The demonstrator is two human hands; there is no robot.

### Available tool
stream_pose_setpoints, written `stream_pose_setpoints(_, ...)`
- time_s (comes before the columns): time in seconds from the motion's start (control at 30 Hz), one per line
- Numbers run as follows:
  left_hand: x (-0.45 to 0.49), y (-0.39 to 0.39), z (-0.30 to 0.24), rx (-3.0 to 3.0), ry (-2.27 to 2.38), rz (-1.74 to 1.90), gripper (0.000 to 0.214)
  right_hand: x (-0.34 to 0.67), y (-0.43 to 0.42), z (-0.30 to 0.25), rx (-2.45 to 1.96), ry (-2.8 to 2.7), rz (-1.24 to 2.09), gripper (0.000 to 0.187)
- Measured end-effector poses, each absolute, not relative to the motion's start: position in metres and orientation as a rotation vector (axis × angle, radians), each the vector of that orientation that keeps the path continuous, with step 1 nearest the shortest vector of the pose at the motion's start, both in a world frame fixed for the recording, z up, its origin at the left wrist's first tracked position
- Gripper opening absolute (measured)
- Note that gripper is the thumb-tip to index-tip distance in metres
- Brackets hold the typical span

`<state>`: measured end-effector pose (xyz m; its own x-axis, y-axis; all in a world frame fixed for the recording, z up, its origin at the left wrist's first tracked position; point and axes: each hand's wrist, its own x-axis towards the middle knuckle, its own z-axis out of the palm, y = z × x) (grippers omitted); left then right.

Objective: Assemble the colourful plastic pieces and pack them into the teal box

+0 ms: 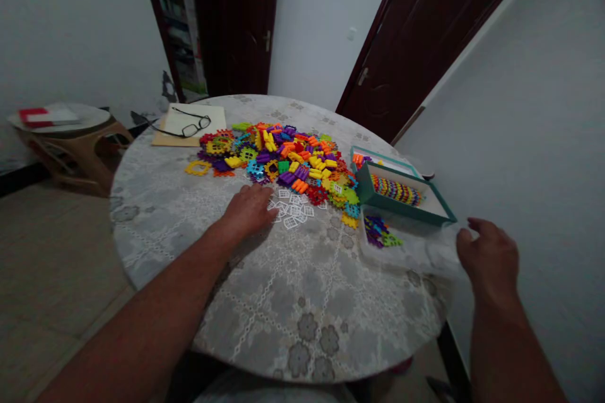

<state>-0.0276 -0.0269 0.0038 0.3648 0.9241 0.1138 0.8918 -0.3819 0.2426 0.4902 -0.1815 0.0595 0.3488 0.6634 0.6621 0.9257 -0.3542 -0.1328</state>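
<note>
My left hand [250, 209] rests palm down on the round table [302, 302], its fingers curled over several small white square pieces [293, 209]. Whether it grips one is hidden. Behind them lies a wide heap of coloured plastic building pieces [283, 154]. My right hand [489, 255] hovers at the table's right edge, fingers loosely bent and apart, holding nothing, next to a clear plastic tray [378, 245] with a few purple and green pieces [380, 233]. A teal box [401, 192] behind the tray holds a row of stacked coloured pieces.
Black glasses [191, 126] lie on a notebook [189, 123] at the table's far left. A low wooden stool [70, 138] with a red book stands on the left. Dark doors and a white wall close the back and right.
</note>
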Motion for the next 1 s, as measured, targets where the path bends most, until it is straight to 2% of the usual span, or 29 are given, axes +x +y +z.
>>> stream_pose_setpoints(0.1,-0.028,-0.028,0.004,2.482,1.674,0.332,0.044,0.418,-0.172,0.069,-1.997,-1.482,-0.533,0.037)
stream_pose_setpoints(0.27,-0.026,-0.029,0.007,2.536,1.578,0.33,0.037,0.284,-0.143,0.057,-1.649,-2.018,0.159,0.029)
stream_pose_setpoints(0.33,-0.024,-0.03,0.007,2.544,1.517,0.344,0.035,0.25,-0.125,0.043,-1.636,-2.131,0.302,0.027)
stream_pose_setpoints(0.57,-0.018,-0.033,0.007,2.477,1.391,0.405,0.04,0.214,-0.067,0.01,-1.978,-2.131,0.206,0.021)
stream_pose_setpoints(0.77,-0.016,-0.03,0.005,2.421,1.347,0.379,0.039,0.225,-0.059,-0.006,-1.915,-2.06,0.331,0.007)
stream_pose_setpoints(0.9,-0.015,-0.027,0.004,2.429,1.362,0.31,0.037,0.227,-0.063,-0.011,-1.858,-2.042,0.286,0.029)
stream_pose_setpoints(1.0,-0.014,-0.026,0.004,2.41,1.37,0.301,0.037,0.22,-0.067,-0.01,-1.868,-2.108,0.212,0.036)
